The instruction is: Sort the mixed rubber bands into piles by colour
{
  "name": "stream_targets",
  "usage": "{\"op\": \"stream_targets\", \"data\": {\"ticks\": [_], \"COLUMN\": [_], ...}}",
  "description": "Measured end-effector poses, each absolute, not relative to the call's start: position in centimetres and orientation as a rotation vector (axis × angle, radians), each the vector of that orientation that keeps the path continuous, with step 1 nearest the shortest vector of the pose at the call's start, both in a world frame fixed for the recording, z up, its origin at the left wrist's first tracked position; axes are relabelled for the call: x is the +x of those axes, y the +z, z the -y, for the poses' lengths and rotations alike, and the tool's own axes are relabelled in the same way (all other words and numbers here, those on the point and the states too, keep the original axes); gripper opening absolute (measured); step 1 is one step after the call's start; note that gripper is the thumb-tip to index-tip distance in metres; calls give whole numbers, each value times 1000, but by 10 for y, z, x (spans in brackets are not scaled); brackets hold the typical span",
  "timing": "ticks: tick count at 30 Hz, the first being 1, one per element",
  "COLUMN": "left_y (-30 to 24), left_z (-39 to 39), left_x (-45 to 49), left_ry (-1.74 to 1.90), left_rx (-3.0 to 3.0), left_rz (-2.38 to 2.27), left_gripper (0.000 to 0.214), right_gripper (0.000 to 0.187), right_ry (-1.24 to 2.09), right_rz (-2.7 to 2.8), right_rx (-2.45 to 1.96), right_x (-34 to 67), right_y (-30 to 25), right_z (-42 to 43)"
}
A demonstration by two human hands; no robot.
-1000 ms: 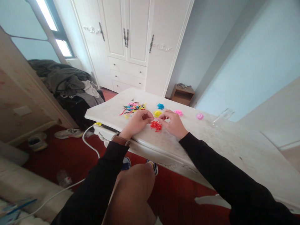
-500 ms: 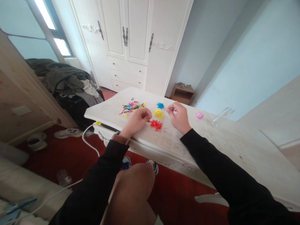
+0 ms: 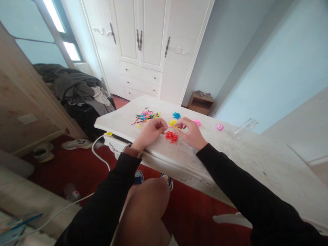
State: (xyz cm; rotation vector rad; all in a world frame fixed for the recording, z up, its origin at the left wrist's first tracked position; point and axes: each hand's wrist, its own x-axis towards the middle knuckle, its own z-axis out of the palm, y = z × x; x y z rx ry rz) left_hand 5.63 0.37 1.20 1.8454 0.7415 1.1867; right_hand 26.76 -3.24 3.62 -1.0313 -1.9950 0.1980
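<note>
My left hand (image 3: 153,132), with a brown watch strap at the wrist, is closed in a pinch over the table's near side. Between its fingertips and my right hand (image 3: 188,132) stretches a thin pink rubber band (image 3: 171,127). My right thumb and fingers meet the band's other end, low over the yellow pile (image 3: 173,123). Just below the hands lies a pile of red rubber bands (image 3: 171,137). Blue bands (image 3: 176,115) are heaped behind the yellow ones, and a pink heap (image 3: 196,122) sits beyond my right hand. A mixed-colour pile (image 3: 147,116) spreads behind my left hand.
On the white table (image 3: 246,164), a pink bundle (image 3: 219,127) and a clear glass-like container (image 3: 246,127) lie to the right. One dark loop (image 3: 146,108) lies near the far edge. A white cable (image 3: 99,157) with a yellow end hangs at the left edge.
My right hand has moved left and down to my left hand, and a pink band now spans them. The pink heap it covered is in sight. My left hand has hardly moved.
</note>
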Motion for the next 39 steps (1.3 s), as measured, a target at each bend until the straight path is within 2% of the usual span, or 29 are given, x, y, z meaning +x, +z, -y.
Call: {"op": "stream_targets", "data": {"ticks": [8, 17, 22, 24, 30, 39], "left_y": [12, 13, 15, 14, 11, 16], "left_z": [-4, -3, -1, -1, -2, 0], "left_x": [57, 56, 56, 55, 54, 56], "left_ry": [1167, 1195, 1156, 1164, 1146, 1131], "left_rx": [1884, 1904, 1930, 1917, 1907, 1927], "left_rz": [-752, -724, -791, -808, -875, -872], "left_gripper": [7, 8, 8, 10, 14, 10], "right_gripper": [11, 16, 12, 11, 10, 11], "right_ry": [171, -187, 70, 79, -74, 89], "right_rz": [2018, 1694, 2038, 2037, 1587, 1376], "right_rx": [-1046, -1109, -983, -1005, -1351, -1687], "right_x": [262, 281, 270, 269, 328, 383], "right_y": [37, 50, 40, 40, 49, 28], "right_z": [35, 23, 26, 26, 2, -19]}}
